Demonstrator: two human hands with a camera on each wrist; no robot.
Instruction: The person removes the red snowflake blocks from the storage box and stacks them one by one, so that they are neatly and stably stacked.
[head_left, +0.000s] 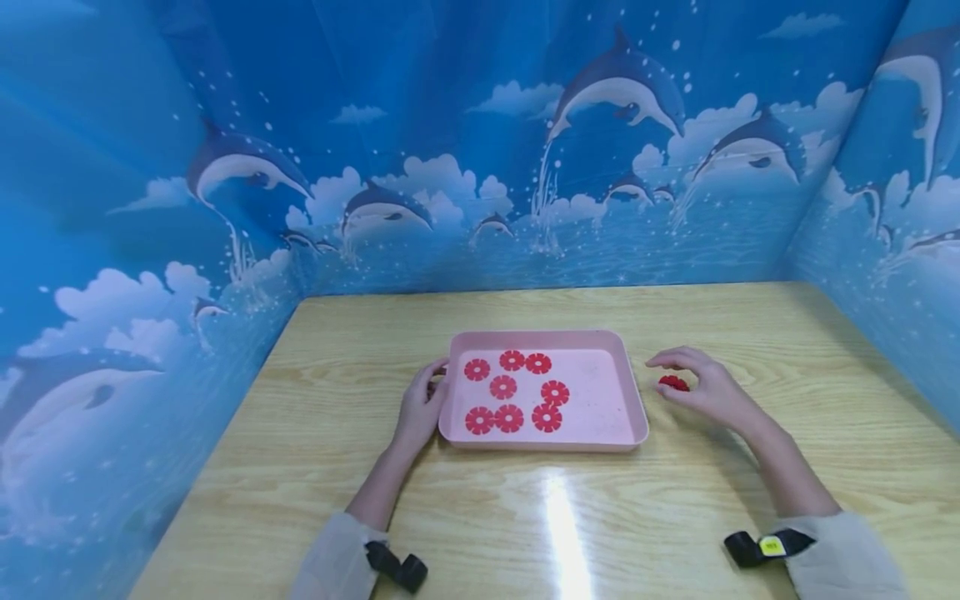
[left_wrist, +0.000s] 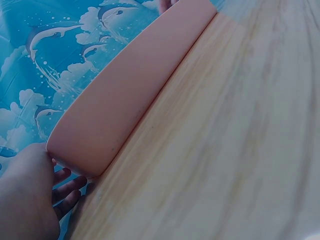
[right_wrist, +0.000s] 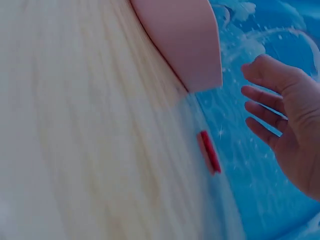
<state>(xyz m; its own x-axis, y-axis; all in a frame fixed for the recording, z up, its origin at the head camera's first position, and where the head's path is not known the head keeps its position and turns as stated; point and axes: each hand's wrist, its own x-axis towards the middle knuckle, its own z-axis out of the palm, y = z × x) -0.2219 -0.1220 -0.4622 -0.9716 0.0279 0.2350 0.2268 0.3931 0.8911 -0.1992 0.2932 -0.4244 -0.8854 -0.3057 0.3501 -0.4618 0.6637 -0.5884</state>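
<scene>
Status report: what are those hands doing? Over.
Left hand at left side of pink tray. Right hand open by red piece on table. No obstruction visible.

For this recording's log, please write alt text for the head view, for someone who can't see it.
A person's left hand touches the left side of a pink tray with eight red notched discs inside, while the right hand is open by another red piece on the wood-grain table. Behind is a blue dolphin backdrop.

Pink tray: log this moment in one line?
left hand: at pink tray | right hand: near red piece on table | red discs: inside tray
</scene>
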